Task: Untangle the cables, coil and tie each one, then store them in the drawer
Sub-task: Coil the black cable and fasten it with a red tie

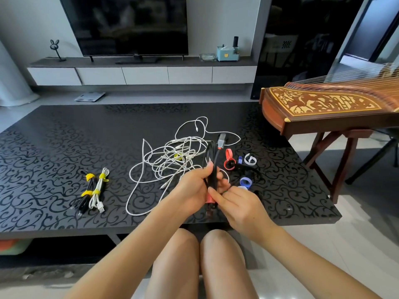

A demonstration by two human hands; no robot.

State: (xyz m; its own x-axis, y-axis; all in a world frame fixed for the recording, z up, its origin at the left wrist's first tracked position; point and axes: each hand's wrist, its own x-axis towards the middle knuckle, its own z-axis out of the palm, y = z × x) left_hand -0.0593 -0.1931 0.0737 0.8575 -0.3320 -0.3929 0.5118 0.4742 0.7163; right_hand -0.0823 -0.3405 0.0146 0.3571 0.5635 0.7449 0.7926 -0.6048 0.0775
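My left hand (195,186) grips a folded black cable (212,162) upright above the near middle of the table. A red strap (209,198) wraps its lower end, and my right hand (239,203) pinches that strap. The cable's grey plug (221,140) points away from me. Behind it lies a tangle of white cables (172,160). At the left, a coiled black cable (86,194) and a coiled white cable (98,190) lie side by side, each tied with yellow straps.
Loose straps lie to the right of the tangle: a red strap (229,159), a white strap (250,159) and a blue strap (245,182). The dark patterned table (54,152) fills the middle. A wooden zither (323,108) stands at the right. White drawers (144,75) sit under the television.
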